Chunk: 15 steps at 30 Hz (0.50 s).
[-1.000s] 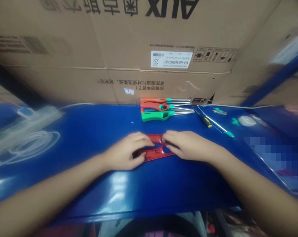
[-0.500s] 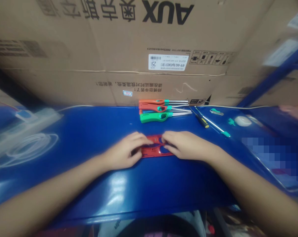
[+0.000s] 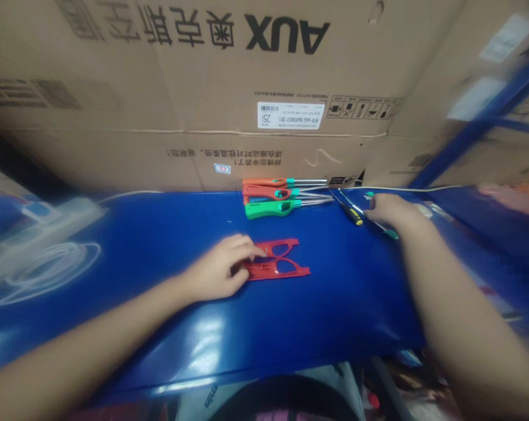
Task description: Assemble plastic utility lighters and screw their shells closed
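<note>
Two red plastic lighter shell halves [image 3: 286, 268] lie side by side on the blue tabletop, each with an oval opening. My left hand [image 3: 227, 266] is closed on their left ends, its curled fingers covering that part. At the right, my right hand [image 3: 394, 211] bends down over a thin metal rod [image 3: 361, 209] with a teal end [image 3: 391, 234]. Its fingers are bunched and slightly blurred; what they grip, if anything, is hidden. A small teal piece [image 3: 368, 195] shows just by the fingertips.
Several long-nosed lighters, a green one [image 3: 268, 209] in front, lie along a large cardboard box [image 3: 194, 111]. A black and yellow screwdriver [image 3: 352, 215] lies right of them. Coiled white cable [image 3: 49, 263] and a power strip [image 3: 67, 219] sit at left.
My right hand has left the red shell halves and moved right and away from me to the metal rod. My left hand stays on the shells. The view has shifted slightly.
</note>
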Each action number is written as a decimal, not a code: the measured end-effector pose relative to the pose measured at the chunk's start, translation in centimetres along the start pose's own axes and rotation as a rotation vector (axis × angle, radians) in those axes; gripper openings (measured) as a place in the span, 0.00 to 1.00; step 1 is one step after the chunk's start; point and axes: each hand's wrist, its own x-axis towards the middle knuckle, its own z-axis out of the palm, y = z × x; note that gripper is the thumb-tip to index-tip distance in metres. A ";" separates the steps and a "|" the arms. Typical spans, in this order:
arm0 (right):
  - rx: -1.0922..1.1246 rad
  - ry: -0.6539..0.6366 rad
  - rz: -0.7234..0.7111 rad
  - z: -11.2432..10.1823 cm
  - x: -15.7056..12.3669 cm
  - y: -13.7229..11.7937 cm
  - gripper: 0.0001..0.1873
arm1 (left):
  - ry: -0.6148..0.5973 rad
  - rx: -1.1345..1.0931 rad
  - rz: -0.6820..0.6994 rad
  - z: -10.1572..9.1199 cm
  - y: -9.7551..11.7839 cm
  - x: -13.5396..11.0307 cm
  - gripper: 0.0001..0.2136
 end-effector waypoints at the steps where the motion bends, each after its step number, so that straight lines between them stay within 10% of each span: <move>1: 0.012 -0.022 0.018 0.4 0.5 0.5 0.09 | -0.002 0.009 -0.008 0.0 0.0 0.0 0.24; 7: 0.164 0.095 0.025 0.6 0.6 0.6 0.08 | -0.044 0.149 -0.090 -0.7 0.6 -0.1 0.23; 15: 0.586 0.162 -0.517 -0.1 -5.2 -5.0 0.06 | -0.068 0.331 -0.291 -1.7 0.8 -0.3 0.25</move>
